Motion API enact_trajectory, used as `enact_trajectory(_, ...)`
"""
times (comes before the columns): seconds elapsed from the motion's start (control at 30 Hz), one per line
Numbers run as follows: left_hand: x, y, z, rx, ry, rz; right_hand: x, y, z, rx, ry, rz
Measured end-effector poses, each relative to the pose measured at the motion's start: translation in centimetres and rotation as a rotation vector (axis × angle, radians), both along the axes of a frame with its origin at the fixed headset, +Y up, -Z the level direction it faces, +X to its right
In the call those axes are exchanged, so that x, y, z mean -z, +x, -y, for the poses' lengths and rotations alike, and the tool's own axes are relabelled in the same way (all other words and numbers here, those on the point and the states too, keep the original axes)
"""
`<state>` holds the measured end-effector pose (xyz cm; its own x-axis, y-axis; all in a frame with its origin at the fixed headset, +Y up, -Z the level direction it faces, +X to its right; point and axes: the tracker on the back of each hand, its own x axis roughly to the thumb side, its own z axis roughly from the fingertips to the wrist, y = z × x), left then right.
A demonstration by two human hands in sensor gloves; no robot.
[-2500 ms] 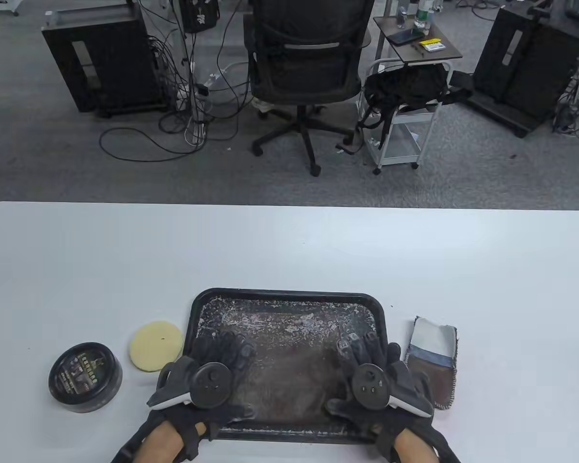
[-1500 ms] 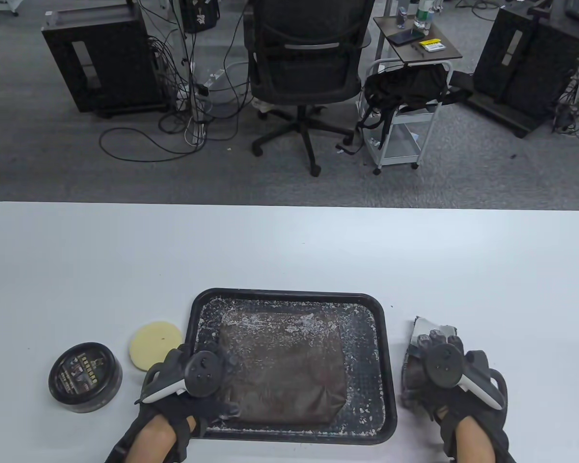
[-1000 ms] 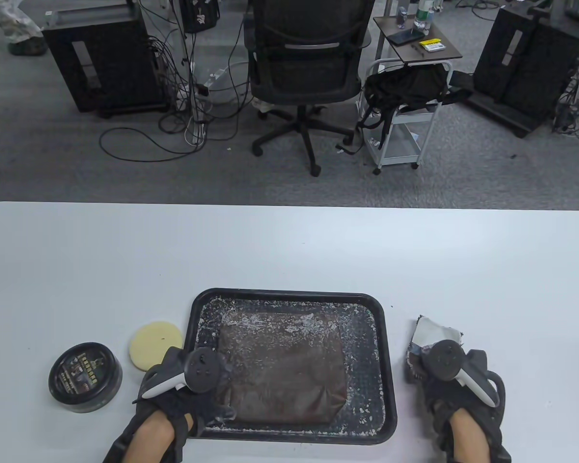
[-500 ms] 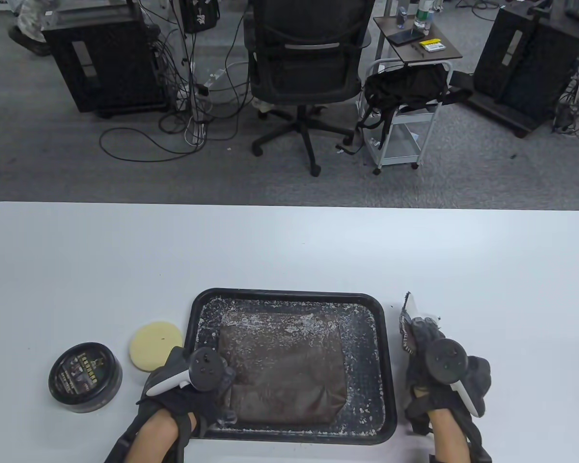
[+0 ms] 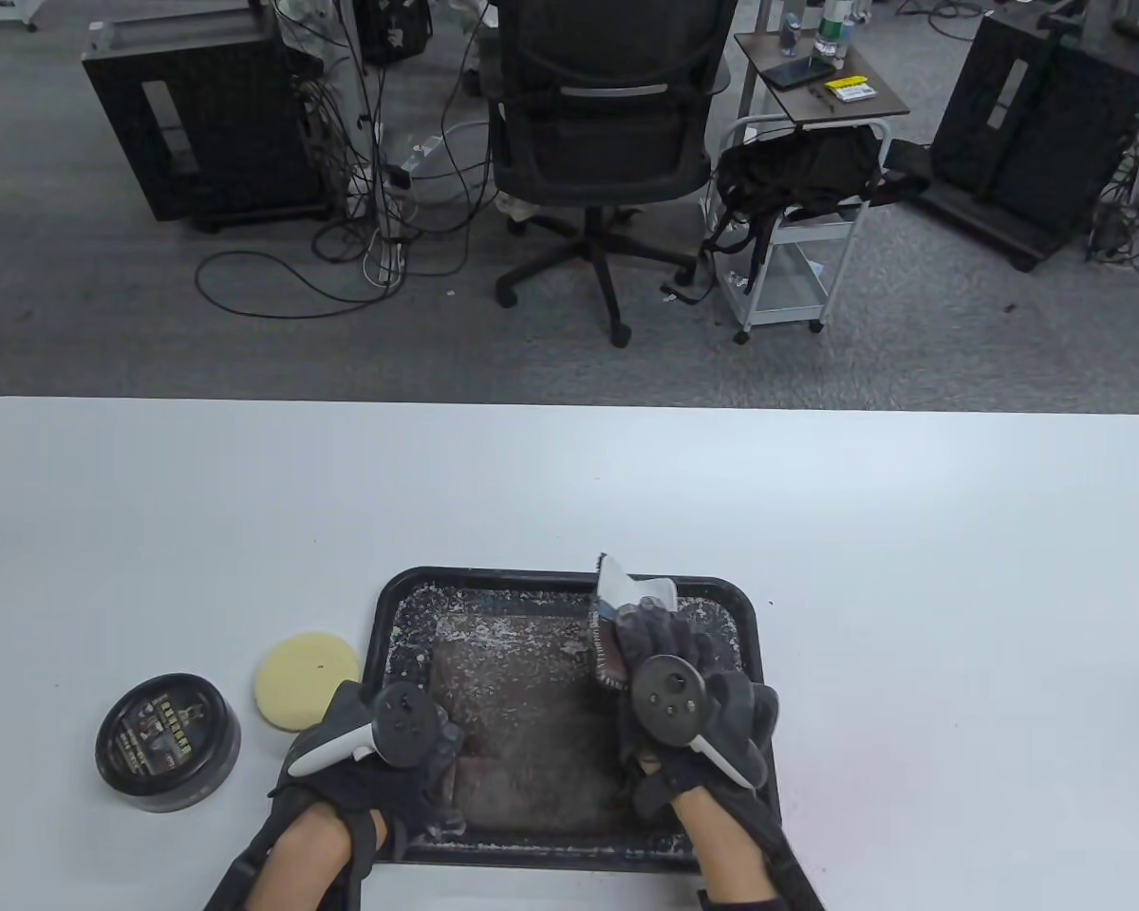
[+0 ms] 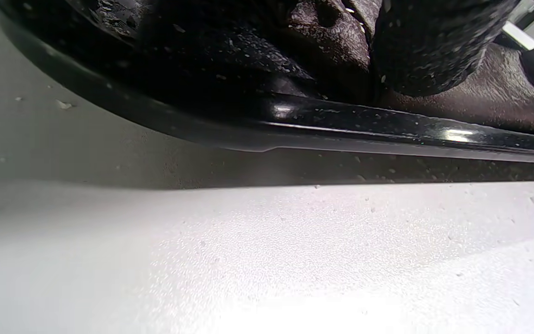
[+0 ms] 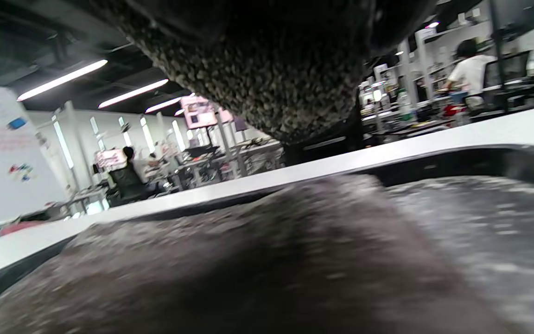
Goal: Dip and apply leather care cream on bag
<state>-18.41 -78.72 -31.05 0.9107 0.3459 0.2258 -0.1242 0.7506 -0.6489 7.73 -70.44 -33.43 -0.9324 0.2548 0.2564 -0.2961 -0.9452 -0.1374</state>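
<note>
At the worktop's left sits the cream tin, the yellow sponge beside it. Your left hand presses the brown bag in the black tray, fingers curled. Your right hand grips the cloth above the bag.

Right hand with cloth, now over bag.
</note>
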Motion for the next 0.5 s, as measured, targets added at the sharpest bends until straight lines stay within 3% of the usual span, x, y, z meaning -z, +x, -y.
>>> enact_trajectory(0.2,0.0,-0.2,0.3,-0.018,-0.032,0.003,0.4,-7.2,1.0,-0.032,-0.051,-0.110)
enact_trajectory(0.5,0.2,-0.5,0.5,-0.059,-0.071,0.000,1.3,-12.5,2.8,-0.101,-0.160,-0.187)
